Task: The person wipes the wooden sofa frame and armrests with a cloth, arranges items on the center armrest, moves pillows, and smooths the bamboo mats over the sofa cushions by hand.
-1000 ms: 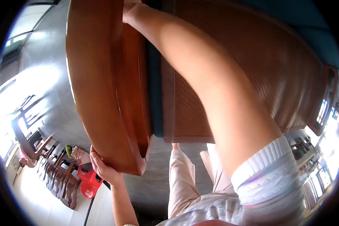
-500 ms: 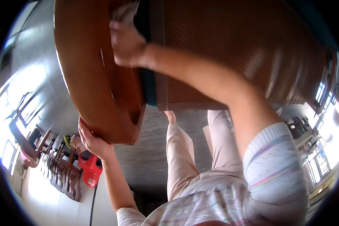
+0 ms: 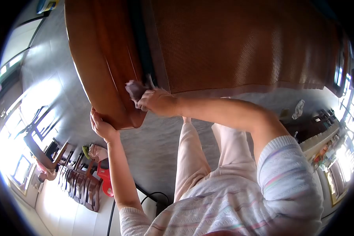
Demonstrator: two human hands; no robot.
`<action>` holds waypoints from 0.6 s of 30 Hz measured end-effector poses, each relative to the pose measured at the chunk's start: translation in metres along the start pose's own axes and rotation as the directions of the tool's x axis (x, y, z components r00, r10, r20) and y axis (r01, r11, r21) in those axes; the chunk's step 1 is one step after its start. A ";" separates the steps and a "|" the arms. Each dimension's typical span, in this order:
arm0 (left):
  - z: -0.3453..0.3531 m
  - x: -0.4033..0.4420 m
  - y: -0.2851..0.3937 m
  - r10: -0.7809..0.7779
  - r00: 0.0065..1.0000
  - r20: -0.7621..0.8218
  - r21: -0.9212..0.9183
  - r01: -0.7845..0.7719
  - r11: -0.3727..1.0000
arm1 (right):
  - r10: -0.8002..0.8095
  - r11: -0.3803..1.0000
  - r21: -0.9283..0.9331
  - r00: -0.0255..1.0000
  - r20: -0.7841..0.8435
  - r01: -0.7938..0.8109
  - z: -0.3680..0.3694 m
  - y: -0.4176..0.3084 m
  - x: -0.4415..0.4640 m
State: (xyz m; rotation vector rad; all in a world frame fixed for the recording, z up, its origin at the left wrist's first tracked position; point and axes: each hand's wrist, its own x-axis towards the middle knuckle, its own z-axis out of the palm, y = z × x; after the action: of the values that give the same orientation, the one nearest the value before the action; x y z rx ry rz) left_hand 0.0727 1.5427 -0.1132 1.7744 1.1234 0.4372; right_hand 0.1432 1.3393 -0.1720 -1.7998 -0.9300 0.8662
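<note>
A curved brown wooden armrest runs down the left of the view, beside a seat with a brown woven mat. My left hand lies against the outer lower end of the armrest, its fingers stretched along the wood. A crumpled greyish-purple cloth is held in my right hand, at the inner side of the armrest's near end. A dark teal cushion edge shows between the wood and the mat.
Grey floor shows below the seat, around my legs. At the lower left are dark wooden chairs, a red plastic stool and a person. A black cable curves near my left arm. A crumpled clear item lies at right.
My right hand has come down and nearer along the armrest, and the cloth in it now shows clearly. My left hand stays at the armrest's end. The seat sits higher in view.
</note>
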 end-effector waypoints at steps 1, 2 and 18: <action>0.002 0.000 0.003 -0.021 1.000 0.002 -0.054 0.022 0.998 | 0.185 0.954 0.220 0.977 0.101 -0.203 -0.022 -0.015 -0.002; 0.005 -0.001 0.005 -0.043 0.999 0.003 -0.109 0.043 0.993 | 0.334 0.822 0.400 0.912 0.238 -0.405 -0.038 -0.023 -0.004; 0.006 0.016 -0.028 -0.064 0.995 -0.071 0.017 0.065 0.998 | 0.299 0.907 0.399 0.875 -0.382 -0.136 -0.087 -0.118 0.129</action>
State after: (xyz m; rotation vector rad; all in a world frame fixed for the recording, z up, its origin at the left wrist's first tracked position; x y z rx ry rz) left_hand 0.0715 1.5564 -0.1429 1.7462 1.2345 0.4541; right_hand 0.2504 1.4530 -0.0547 -1.6898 -0.2535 0.6744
